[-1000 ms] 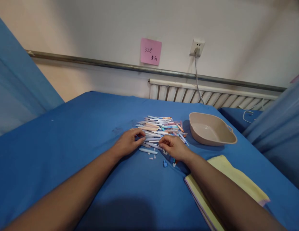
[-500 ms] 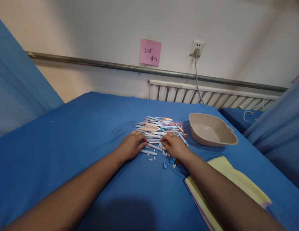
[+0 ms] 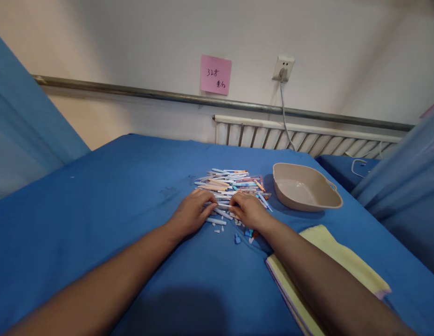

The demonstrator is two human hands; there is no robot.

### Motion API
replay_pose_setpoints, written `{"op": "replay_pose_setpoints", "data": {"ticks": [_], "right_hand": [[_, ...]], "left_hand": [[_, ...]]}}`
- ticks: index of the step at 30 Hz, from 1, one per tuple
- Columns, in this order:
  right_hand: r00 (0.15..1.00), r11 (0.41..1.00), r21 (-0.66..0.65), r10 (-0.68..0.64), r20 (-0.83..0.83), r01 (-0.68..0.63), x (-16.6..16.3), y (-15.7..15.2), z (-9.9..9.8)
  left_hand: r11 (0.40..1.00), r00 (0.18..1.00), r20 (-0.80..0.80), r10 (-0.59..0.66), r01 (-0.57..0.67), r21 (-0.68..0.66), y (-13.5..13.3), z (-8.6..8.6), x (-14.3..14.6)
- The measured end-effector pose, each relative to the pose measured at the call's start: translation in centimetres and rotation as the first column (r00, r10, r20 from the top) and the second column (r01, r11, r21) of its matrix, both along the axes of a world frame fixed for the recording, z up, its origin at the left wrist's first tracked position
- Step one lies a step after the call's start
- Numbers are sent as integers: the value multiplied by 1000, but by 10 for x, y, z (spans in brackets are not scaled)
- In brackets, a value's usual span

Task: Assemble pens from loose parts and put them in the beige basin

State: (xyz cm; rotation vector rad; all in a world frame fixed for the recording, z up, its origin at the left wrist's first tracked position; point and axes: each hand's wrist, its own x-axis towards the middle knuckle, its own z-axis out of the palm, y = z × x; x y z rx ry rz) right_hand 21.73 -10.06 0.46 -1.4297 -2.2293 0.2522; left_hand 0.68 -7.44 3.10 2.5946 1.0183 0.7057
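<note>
A heap of pens [image 3: 234,183], white, blue and orange, lies on the blue cloth of the table [image 3: 126,186]. My left hand [image 3: 192,212] rests at the heap's near left edge with its fingers curled onto a white pen [image 3: 224,204]. My right hand [image 3: 248,211] is at the near right edge, its fingertips pinched on the same white pen. Small loose caps [image 3: 237,239], blue and white, lie just in front of my right wrist.
A beige plastic basin [image 3: 304,192] stands to the right of the heap. A yellow towel or pad [image 3: 328,252] lies under my right forearm. A radiator, a wall socket with a cable and a pink note are behind the table. Blue curtains hang on both sides.
Both hands have slid forward into the near edge of the heap and come closer together, closing on a white pen between them.
</note>
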Motion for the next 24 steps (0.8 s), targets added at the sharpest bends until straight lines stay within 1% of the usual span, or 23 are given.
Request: {"op": "replay_pose_setpoints", "data": {"ticks": [3,6,9,11,14,17,19,21,24], "right_hand": [[998,1000,8,7,-63,-7,-1,-4,3],[988,998,-50,17,-154,-25,-3,-7,2],[969,995,-100,-1,-249,-25,-6,-9,0],[951,994,-104,-14,-308,-19,-6,-9,-2],[933,994,-105,-25,-359,-14,-5,-9,-5],[931,993,-117,-65,-359,24,-1,-6,-8],[937,992,-114,-87,-339,51,2,-4,-9],[956,995,-87,-67,-286,44,6,-2,-9],[981,999,-49,14,-193,-24,12,-3,-5]], "left_hand": [[1000,997,74,0,2,-25,0,4,-2],[998,993,120,4,4,-64,1,5,-4],[993,989,145,19,-1,-119,1,4,-6],[985,985,166,48,-20,-169,1,4,-8],[969,973,190,133,-87,-231,3,7,-12],[954,955,200,221,-169,-247,7,10,-17],[945,948,188,258,-207,-254,11,9,-19],[940,951,163,261,-212,-268,15,7,-20],[942,962,130,241,-199,-271,19,3,-22]]}}
